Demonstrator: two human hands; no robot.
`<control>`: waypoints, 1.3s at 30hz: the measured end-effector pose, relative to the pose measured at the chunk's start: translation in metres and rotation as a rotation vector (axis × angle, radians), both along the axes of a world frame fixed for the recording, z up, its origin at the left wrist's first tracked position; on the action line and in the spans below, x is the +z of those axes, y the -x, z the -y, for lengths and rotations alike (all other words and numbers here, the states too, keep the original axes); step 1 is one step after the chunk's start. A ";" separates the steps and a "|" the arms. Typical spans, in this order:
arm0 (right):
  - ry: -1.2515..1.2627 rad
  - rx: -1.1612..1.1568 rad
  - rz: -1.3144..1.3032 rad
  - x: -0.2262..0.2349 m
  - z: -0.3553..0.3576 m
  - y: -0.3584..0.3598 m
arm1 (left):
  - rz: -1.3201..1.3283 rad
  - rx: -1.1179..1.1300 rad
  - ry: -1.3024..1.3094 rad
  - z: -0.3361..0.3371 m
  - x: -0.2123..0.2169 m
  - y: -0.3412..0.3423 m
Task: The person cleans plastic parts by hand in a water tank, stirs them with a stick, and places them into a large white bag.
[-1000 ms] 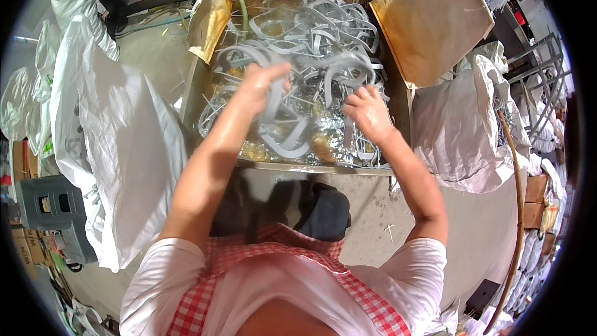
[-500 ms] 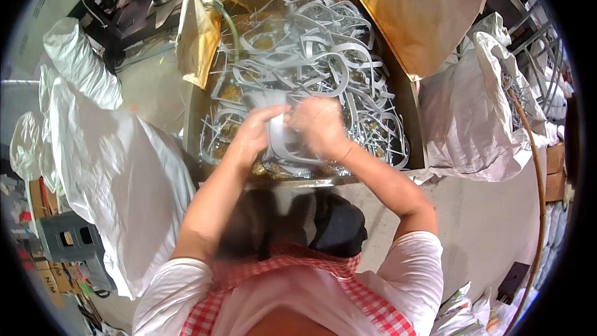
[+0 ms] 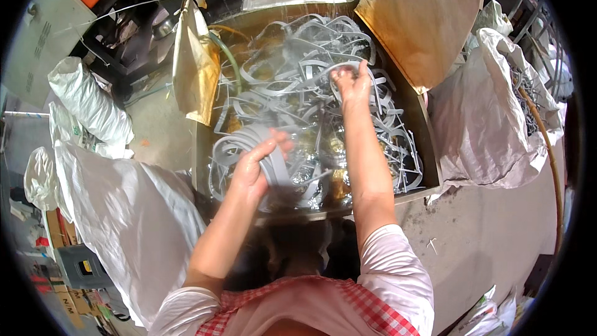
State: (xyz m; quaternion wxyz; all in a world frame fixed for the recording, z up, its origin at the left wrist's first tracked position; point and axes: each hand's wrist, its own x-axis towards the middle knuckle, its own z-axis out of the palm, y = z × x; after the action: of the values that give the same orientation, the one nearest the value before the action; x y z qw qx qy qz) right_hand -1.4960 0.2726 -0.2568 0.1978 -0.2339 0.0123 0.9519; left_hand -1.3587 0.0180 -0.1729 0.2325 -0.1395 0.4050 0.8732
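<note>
A large open cardboard box [image 3: 429,177] lined with clear plastic holds a tangle of several grey curved plastic strips [image 3: 292,81]. My left hand [image 3: 255,165] is closed around a bundle of grey strips [image 3: 239,143] at the box's near left. My right hand [image 3: 351,84] reaches farther in and grips one grey strip [image 3: 323,71] near the middle of the pile, arm stretched out.
A big white sack [image 3: 130,218] stands at my left and another white sack [image 3: 485,118] at the right of the box. The box flaps [image 3: 423,18] stand up at the back right and left. Cardboard cartons and a grey unit [image 3: 78,267] lie low left on the concrete floor.
My hands were together over the near part of the pile; the right hand has moved away to the box's middle and taken a strip, while the left keeps its bundle at the near left.
</note>
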 end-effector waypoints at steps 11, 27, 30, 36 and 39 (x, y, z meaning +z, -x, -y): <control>-2.652 1.260 -0.268 0.065 -0.011 -0.122 | -0.443 -0.321 0.258 0.004 0.063 -0.032; -2.788 -0.155 -0.934 0.122 0.051 -0.170 | -0.463 -0.559 -0.085 -0.005 0.032 -0.022; -2.783 -0.200 -0.865 0.123 0.060 -0.178 | -0.366 -0.480 -0.130 -0.007 0.023 -0.028; -2.676 -0.329 -0.865 0.113 0.053 -0.170 | -0.126 -0.338 -0.304 -0.012 0.033 -0.028; -2.593 -0.249 -0.996 0.091 0.055 -0.166 | -0.071 -0.261 -0.268 -0.012 0.014 -0.022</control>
State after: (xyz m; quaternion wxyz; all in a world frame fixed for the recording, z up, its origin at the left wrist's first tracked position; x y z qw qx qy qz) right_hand -1.3302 0.2172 -0.1658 0.3280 0.4757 -0.7791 0.2430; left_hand -1.3364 0.0303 -0.1584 0.3458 -0.0229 0.3076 0.8861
